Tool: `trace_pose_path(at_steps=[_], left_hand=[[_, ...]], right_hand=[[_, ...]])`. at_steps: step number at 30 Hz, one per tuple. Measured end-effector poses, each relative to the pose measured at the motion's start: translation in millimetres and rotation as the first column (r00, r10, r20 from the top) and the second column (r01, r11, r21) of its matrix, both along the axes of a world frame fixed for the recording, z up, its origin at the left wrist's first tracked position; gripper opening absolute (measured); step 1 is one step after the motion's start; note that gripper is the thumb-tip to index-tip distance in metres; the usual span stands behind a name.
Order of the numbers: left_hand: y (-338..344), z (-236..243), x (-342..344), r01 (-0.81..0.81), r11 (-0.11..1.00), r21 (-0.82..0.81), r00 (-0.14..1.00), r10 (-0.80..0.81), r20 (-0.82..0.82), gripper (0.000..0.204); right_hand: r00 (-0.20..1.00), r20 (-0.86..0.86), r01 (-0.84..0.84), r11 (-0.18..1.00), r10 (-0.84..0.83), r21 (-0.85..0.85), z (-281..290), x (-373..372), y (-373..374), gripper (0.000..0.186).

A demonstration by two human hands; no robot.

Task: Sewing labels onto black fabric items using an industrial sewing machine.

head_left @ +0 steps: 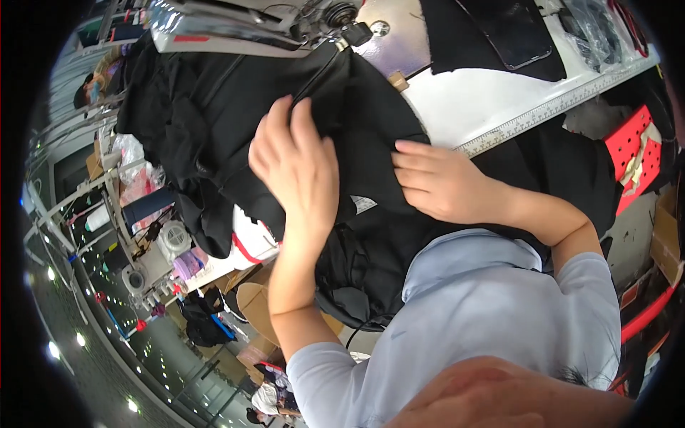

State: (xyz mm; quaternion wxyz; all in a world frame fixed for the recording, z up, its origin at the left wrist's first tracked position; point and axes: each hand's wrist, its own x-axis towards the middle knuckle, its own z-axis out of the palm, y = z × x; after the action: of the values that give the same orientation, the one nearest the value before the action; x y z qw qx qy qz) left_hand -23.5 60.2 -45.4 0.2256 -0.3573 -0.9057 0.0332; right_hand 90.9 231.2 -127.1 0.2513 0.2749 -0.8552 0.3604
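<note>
A large black garment (371, 114) lies bunched over the table and hangs down in front of me. My left hand (298, 167) rests on it, palm down, the fingers stretched forward and slightly apart beside a narrow dark cord or seam (317, 77). To its right, my right hand (442, 184) has its fingers bent onto the cloth near the table's front edge; its thumb is out of sight, and it seems to grip the fabric. Between the hands a small whitish label (363, 205) shows on the garment. The sewing machine (228, 28) stands beyond my left hand, its needle area close to the cloth.
A ruler strip (528, 121) runs along the white table's (464, 107) front edge. At the back right lie a phone-like dark slab (510, 36) on black cloth and clear plastic bags (599, 36). A red perforated piece (633, 158) is at the right; thread and small machine parts sit left.
</note>
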Motion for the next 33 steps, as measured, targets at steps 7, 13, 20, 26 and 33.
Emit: trace_pose_path(at_steps=[7, 13, 20, 26, 33], left_hand=[[-17, 7, 32, -0.184, 0.93, 0.318, 0.975, 0.132, 0.18, 0.025], [-5, -30, -3, -0.258, 0.957, 0.134, 0.966, 0.258, 0.017, 0.056], [5, -17, -22, -0.053, 0.967, 0.248, 0.974, 0.105, -0.202, 0.013], [40, -39, -23, 0.095, 0.93, 0.354, 0.971, -0.009, -0.239, 0.021], [39, -56, -42, 0.157, 0.978, 0.135, 0.985, -0.145, -0.095, 0.027]], right_hand=[[0.996, 0.088, -0.006, 0.989, 0.019, -0.144, 4, 2, -21, 0.034], [0.998, 0.055, -0.03, 0.991, 0.037, -0.128, -8, 1, -26, 0.02], [0.997, -0.044, 0.05, 0.99, -0.057, -0.134, -11, 1, -41, 0.018], [0.999, 0.016, 0.032, 0.999, -0.031, -0.023, -16, 3, -47, 0.017], [0.999, 0.044, 0.012, 1.0, -0.012, -0.002, -18, 3, -46, 0.016]])
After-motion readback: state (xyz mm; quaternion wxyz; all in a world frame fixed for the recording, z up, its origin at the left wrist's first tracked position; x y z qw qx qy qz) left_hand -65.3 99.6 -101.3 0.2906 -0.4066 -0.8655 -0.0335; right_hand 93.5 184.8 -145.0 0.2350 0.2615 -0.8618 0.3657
